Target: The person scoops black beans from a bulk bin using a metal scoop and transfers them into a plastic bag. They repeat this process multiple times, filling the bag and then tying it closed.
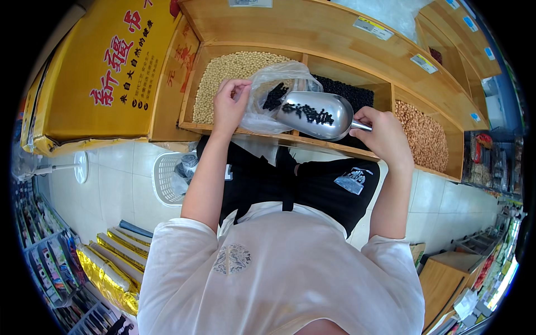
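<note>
My left hand (pixel 231 100) pinches the rim of a clear plastic bag (pixel 264 121), holding its mouth apart over the wooden bin. Black beans (pixel 275 96) lie inside the bag. In my right hand (pixel 383 132) is the handle of a shiny metal scoop (pixel 326 102). The scoop's lip reaches into the bag's mouth, and a scatter of black beans rests in its bowl. Behind the scoop is a compartment of black beans (pixel 347 88), partly hidden by scoop and bag. Yellow soybeans (pixel 234 63) fill the compartment on the left, under and beside my left hand.
Light brown peanuts or beans (pixel 423 134) fill the right compartment. Wooden dividers (pixel 392 98) and a front ledge (pixel 356 151) bound the bins. A yellow cardboard box (pixel 83 83) stands at left. On the tiled floor sits a white plastic basket (pixel 161 180) with plastic bags inside.
</note>
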The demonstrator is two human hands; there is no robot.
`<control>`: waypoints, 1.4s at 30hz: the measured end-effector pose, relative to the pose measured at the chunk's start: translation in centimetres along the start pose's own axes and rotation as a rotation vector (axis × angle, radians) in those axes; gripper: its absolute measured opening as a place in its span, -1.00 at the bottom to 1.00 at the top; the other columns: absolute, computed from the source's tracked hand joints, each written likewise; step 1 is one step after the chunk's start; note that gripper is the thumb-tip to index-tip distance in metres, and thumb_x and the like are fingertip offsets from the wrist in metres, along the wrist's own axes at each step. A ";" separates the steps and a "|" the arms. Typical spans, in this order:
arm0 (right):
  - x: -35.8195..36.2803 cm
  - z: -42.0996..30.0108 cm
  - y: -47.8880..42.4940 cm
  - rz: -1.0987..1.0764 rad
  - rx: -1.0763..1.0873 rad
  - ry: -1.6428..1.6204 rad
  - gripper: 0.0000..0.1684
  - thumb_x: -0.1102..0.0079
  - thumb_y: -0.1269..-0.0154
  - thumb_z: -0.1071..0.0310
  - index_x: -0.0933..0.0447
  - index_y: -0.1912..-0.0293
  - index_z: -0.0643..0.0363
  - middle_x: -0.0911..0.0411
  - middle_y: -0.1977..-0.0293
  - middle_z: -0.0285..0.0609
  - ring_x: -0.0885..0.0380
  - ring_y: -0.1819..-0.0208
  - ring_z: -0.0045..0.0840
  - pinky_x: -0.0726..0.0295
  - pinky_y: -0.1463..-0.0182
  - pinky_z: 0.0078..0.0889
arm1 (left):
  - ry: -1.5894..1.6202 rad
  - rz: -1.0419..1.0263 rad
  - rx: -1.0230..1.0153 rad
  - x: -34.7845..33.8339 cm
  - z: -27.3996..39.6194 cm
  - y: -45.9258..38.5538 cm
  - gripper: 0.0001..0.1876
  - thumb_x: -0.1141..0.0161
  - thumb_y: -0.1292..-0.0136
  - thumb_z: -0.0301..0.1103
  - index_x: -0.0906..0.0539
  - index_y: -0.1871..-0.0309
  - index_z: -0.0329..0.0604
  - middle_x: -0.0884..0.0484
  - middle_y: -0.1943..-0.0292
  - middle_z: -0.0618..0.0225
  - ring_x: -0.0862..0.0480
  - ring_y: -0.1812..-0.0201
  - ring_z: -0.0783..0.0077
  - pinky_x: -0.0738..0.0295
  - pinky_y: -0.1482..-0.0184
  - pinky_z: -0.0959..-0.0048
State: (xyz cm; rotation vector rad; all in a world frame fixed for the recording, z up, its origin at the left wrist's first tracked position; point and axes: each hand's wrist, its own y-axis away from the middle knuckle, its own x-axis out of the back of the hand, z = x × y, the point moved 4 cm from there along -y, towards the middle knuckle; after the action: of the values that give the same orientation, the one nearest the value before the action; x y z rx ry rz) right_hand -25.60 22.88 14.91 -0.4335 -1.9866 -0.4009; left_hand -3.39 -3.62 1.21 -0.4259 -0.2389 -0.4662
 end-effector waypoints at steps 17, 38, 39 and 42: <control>3.5 -0.8 1.9 0.171 -0.068 0.090 -0.68 -0.56 -0.15 0.34 -0.71 0.08 0.12 -0.80 0.24 -0.06 -0.80 0.16 -0.17 -0.73 0.05 -0.19 | 0.005 -0.013 0.020 -0.2 -0.5 0.0 -0.88 -0.40 -0.33 -0.50 -0.80 0.09 -0.20 -0.64 0.24 0.35 -0.63 0.25 0.48 -0.56 0.12 0.49; -8.2 13.8 -2.5 -0.030 -0.456 0.192 -0.58 -0.62 -0.09 0.17 -0.67 0.09 0.04 -0.79 0.14 -0.04 -0.76 0.01 -0.11 -0.71 -0.06 -0.03 | -0.018 -0.052 0.030 -0.3 -0.4 -0.1 -0.89 -0.40 -0.35 -0.49 -0.80 0.08 -0.20 -0.64 0.22 0.39 -0.61 0.26 0.53 -0.54 0.11 0.53; -9.2 14.0 -2.9 -0.066 -0.468 0.179 -0.58 -0.62 -0.09 0.17 -0.66 0.09 0.04 -0.78 0.14 -0.03 -0.76 0.01 -0.10 -0.71 -0.05 -0.03 | -0.010 -0.043 0.029 -0.4 -0.4 -0.1 -0.89 -0.40 -0.34 -0.49 -0.80 0.10 -0.20 -0.65 0.24 0.36 -0.61 0.27 0.49 -0.54 0.11 0.50; -11.7 15.2 -2.9 -0.052 -0.484 0.053 -0.57 -0.63 -0.08 0.20 -0.64 0.11 0.08 -0.78 0.17 -0.06 -0.77 0.04 -0.15 -0.70 -0.05 -0.10 | -0.012 -0.043 0.038 -0.5 -0.5 -0.2 -0.89 -0.40 -0.34 -0.49 -0.80 0.10 -0.20 -0.65 0.24 0.36 -0.61 0.26 0.48 -0.54 0.10 0.50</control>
State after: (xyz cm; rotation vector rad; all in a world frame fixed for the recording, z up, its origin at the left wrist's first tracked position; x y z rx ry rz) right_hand -33.98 25.81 -2.32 -0.6651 -1.8435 -0.9239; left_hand -3.81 -3.83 0.66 -0.3876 -0.2690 -0.5011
